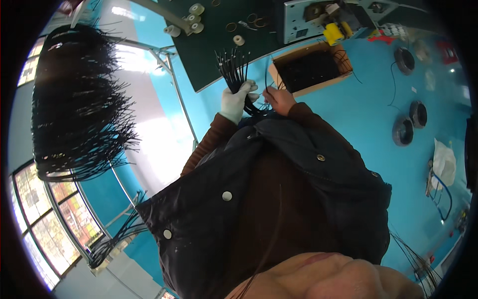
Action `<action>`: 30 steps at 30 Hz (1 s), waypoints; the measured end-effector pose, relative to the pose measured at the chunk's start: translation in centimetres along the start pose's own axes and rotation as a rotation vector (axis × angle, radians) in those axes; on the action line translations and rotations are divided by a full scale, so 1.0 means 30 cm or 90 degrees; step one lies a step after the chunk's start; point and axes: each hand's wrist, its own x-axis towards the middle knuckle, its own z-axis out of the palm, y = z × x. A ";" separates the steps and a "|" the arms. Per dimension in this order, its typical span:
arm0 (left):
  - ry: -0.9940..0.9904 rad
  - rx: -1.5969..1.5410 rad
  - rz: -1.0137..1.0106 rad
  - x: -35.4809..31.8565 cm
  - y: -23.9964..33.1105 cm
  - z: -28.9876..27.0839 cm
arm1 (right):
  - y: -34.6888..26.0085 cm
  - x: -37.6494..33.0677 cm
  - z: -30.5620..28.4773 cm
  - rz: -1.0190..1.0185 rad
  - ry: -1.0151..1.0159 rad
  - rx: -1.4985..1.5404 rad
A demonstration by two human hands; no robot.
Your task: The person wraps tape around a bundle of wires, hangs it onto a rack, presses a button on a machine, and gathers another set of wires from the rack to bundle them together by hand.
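Note:
My left hand (234,102), in a white glove, is closed around a bundle of black wires (233,70). The wires fan out at their upper ends, where small pale tips show, and their lower part curves down in front of my jacket. Just to the right, my bare right hand (282,101) pinches a single black wire (266,77) that stands up from the fingertips. The two hands are close together but apart, near the edge of a dark green table (199,65).
Beside my right hand a cardboard box (346,70) holds black wires. A machine with a yellow part (334,34) stands beyond it. Tape rolls (196,9) and scissors (261,22) lie on the table. At left, many black wires (74,109) hang from a metal frame. Wire coils (403,130) lie right.

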 end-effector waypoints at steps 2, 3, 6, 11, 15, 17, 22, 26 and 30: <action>0.022 -0.019 0.019 0.007 -0.005 0.003 | -0.013 -0.024 0.019 -0.027 -0.128 -0.223; 0.039 -0.021 0.012 0.013 -0.010 0.003 | -0.019 -0.028 0.025 -0.021 -0.142 -0.223; 0.068 -0.039 0.022 0.014 -0.020 -0.003 | -0.039 -0.028 0.022 0.001 -0.193 -0.277; 0.064 -0.083 0.027 0.011 -0.019 -0.002 | -0.056 -0.032 0.026 -0.028 -0.228 -0.294; 0.074 -0.130 0.034 0.006 -0.018 -0.005 | -0.084 -0.025 0.013 -0.055 -0.284 -0.299; 0.071 -0.136 0.025 0.005 -0.017 0.001 | -0.070 -0.021 0.015 -0.087 -0.289 -0.321; 0.065 -0.138 0.036 0.003 -0.025 0.001 | -0.090 0.000 0.017 -0.079 -0.352 -0.383; 0.043 -0.103 0.034 0.000 -0.039 -0.010 | 0.095 0.000 -0.020 0.036 -0.081 -0.047; 0.023 -0.047 0.020 -0.020 -0.019 -0.002 | 0.208 0.137 -0.151 0.175 0.392 0.054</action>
